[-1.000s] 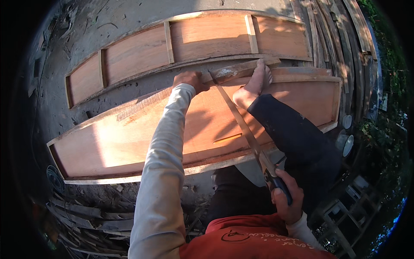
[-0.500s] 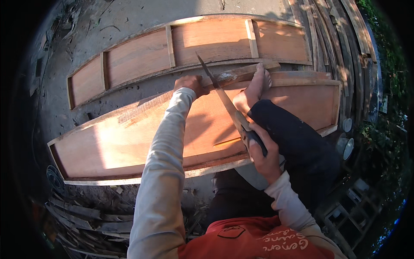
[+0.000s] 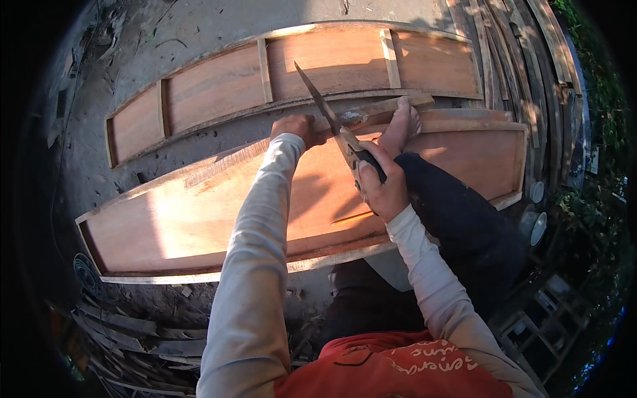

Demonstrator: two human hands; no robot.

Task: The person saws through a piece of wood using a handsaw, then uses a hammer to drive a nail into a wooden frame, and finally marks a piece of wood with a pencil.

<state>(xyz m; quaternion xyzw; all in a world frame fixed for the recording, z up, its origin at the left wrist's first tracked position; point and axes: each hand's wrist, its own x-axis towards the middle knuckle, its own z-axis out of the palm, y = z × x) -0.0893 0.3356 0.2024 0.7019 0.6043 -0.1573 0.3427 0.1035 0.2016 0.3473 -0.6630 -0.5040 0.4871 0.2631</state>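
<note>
The saw's blade [image 3: 317, 99] is grey-brown, and its handle [image 3: 371, 163] is black. The wood piece [image 3: 383, 110] is brown with a white patch. The 2 panels, near panel [image 3: 312, 212] and far panel [image 3: 318, 63], are orange-brown with pale tan edges. Sun makes a bright white-yellow spot on the near 1, by darker shadow. The thin stick [image 3: 352, 218] is yellow-orange. The shirt [image 3: 398, 361] is red with white marks, the sleeves [image 3: 255, 265] are greyish white, and the trousers [image 3: 458, 205] are dark blue-black. The ground [image 3: 219, 26] is grey.
</note>
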